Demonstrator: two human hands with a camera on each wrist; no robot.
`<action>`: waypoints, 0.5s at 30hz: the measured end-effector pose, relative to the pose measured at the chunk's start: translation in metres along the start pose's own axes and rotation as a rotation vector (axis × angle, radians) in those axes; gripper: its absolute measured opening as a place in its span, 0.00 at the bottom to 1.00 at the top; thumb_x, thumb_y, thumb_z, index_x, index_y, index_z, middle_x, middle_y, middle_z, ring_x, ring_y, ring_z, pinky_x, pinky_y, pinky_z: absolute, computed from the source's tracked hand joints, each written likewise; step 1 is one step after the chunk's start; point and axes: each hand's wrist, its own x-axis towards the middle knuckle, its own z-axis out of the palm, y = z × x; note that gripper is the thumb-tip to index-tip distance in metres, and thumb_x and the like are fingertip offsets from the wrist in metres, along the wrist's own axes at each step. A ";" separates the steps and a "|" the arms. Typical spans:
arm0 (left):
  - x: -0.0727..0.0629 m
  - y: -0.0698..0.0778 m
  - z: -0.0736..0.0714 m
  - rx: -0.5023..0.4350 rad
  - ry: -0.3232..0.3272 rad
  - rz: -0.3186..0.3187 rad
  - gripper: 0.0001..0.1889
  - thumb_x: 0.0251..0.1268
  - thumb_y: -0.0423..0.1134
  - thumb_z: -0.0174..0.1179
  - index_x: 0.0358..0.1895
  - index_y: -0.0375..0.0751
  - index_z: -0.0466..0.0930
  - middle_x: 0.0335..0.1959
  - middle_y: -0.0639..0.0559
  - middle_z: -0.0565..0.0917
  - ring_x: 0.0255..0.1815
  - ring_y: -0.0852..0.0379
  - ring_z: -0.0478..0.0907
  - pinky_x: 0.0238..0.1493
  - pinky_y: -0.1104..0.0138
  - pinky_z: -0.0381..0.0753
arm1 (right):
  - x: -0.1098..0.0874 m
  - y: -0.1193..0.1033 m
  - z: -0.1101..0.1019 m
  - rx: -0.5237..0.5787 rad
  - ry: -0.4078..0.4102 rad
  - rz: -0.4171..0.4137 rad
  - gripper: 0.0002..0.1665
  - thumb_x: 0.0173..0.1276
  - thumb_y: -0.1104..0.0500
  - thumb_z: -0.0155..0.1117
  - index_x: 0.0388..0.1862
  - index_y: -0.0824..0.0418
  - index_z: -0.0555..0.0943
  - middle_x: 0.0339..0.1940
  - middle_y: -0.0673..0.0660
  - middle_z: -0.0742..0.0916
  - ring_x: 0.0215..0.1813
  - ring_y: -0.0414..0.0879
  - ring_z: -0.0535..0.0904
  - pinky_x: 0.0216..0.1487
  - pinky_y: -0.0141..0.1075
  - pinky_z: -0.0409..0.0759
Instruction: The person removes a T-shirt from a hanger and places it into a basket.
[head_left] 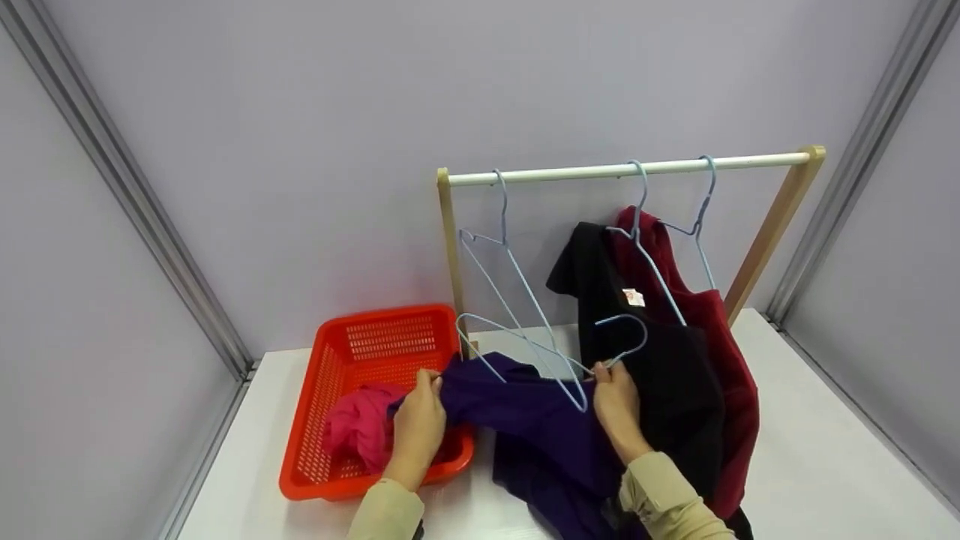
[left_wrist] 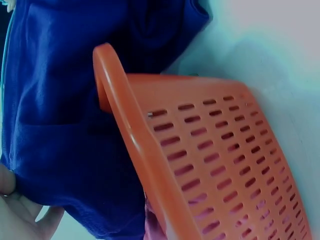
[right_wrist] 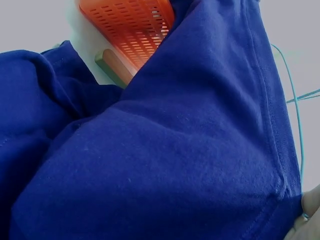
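A dark purple garment is stretched between both hands, its lower part falling onto the white table. My left hand pinches its left edge over the basket's right side; in the left wrist view, that hand's fingers are at the cloth's edge. At the other end, my right hand grips the garment's upper edge together with a light-blue wire hanger close below its hook. The hanger lies sideways, hook to the right, part of it hidden by the cloth. The right wrist view shows mostly purple fabric.
An orange perforated basket holds a pink garment. Behind stands a rack with a white rail and wooden posts. From it hang a bare blue hanger, a black garment and a dark red one.
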 end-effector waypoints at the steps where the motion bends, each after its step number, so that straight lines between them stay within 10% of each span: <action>1: -0.001 0.002 0.002 0.000 0.002 0.001 0.04 0.72 0.36 0.49 0.41 0.39 0.72 0.22 0.38 0.82 0.23 0.40 0.80 0.24 0.51 0.76 | 0.000 0.000 0.000 0.001 0.001 0.003 0.13 0.75 0.60 0.45 0.39 0.69 0.73 0.42 0.69 0.83 0.48 0.62 0.78 0.51 0.51 0.72; 15: -0.011 0.011 0.014 -0.008 0.071 0.039 0.04 0.70 0.34 0.51 0.39 0.37 0.72 0.15 0.39 0.79 0.23 0.37 0.80 0.24 0.51 0.76 | 0.006 0.002 -0.003 0.066 0.090 -0.017 0.11 0.71 0.63 0.49 0.32 0.70 0.74 0.31 0.67 0.86 0.39 0.54 0.79 0.42 0.38 0.71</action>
